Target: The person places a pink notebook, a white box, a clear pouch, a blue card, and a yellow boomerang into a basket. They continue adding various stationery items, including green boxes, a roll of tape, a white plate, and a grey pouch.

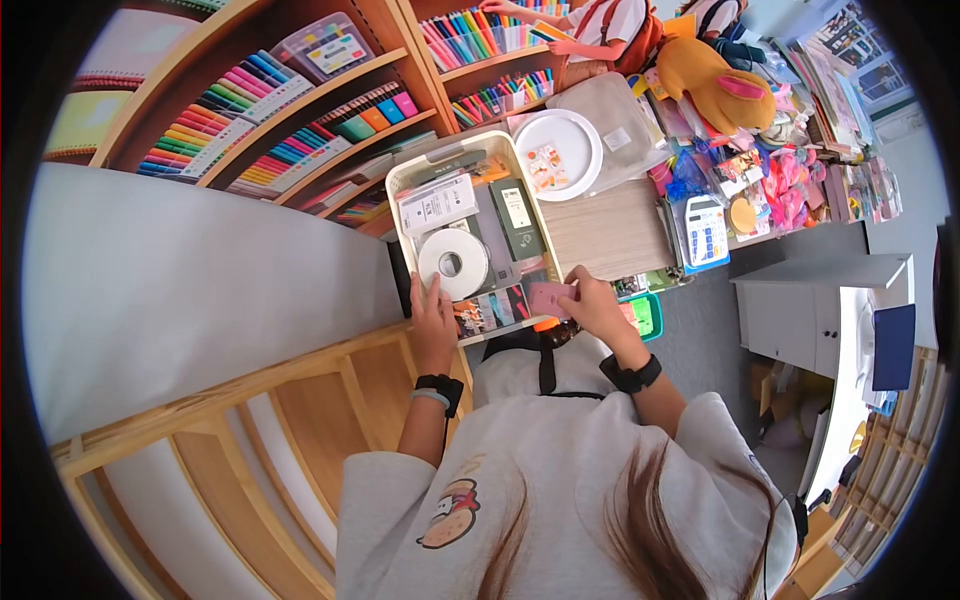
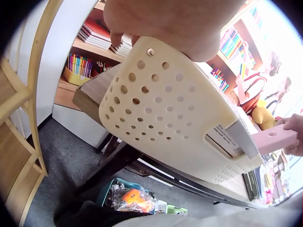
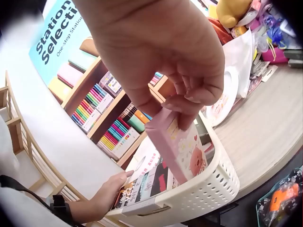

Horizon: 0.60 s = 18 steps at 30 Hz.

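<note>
A cream perforated basket (image 2: 156,109) stands on the table, holding a white tape roll (image 1: 453,264), a white box (image 1: 437,203), dark boxes and small printed packs (image 3: 150,183). My right hand (image 1: 598,308) pinches a pink box (image 3: 176,146) between thumb and fingers at the basket's near right corner; its lower end is inside the rim in the right wrist view. My left hand (image 1: 433,325) rests over the basket's near left corner, fingers close to the tape roll; in the left wrist view the fingertips are mostly hidden behind the rim.
Behind the basket are shelves of colored pens (image 1: 250,85). To its right lie a white plate (image 1: 590,150), a calculator (image 1: 705,232) and a plush toy (image 1: 715,85). Bins with bagged items (image 2: 135,201) stand below the table. Another person's arm (image 1: 520,12) reaches to the shelves.
</note>
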{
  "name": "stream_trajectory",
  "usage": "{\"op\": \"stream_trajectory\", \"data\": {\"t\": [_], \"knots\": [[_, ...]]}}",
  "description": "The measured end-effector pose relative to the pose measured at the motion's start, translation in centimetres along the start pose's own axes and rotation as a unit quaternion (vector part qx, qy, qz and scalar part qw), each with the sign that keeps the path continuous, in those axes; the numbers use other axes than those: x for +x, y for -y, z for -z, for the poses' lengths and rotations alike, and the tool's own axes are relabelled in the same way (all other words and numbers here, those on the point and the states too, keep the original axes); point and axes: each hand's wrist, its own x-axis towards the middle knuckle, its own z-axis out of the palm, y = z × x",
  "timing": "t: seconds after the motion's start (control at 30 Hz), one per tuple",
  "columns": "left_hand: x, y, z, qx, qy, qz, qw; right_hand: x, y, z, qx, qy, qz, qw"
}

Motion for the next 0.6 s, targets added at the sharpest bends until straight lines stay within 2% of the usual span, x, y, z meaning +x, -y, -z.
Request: {"op": "stream_trajectory", "data": {"t": [0.1,0.2,0.27,0.37,0.43,0.5,0.57,0.6], "knots": [[0.0,0.1,0.0,-0.013,-0.003,0.001,1.000,0.0,2.2,2.4,0.008,0.012,-0.008,1.000],[0.0,0.3,-0.1,-0.017,-0.006,-0.002,1.000,0.5,4.2,4.6,0.077,-0.020,-0.003,0.997],[-0.1,0.3,-0.1,-0.042,0.005,0.027,0.999,1.1,4.6,4.7,0.113,-0.028,-0.001,0.993],[-0.1,0.5,0.0,-0.009,0.004,0.010,1.000,1.7,4.8,3.6,0.183,-0.029,-0.004,0.983],[-0.1,0.4,0.1,-0.010,0.005,0.014,1.000,1.9,5.1,1.5,0.238,-0.071,0.016,0.969],[-0.1,0.5,0.1,-0.009,0.007,0.017,1.000,1.6,4.9,-0.8,0.189,-0.069,0.031,0.979],[0.0,0.9,-0.3,-0.016,-0.003,0.003,1.000,1.2,3.4,-3.6,0.042,-0.021,0.086,0.995],[-0.1,1.0,-0.3,-0.016,-0.003,0.003,1.000,1.1,2.8,-4.4,0.042,-0.022,0.087,0.995]]}}
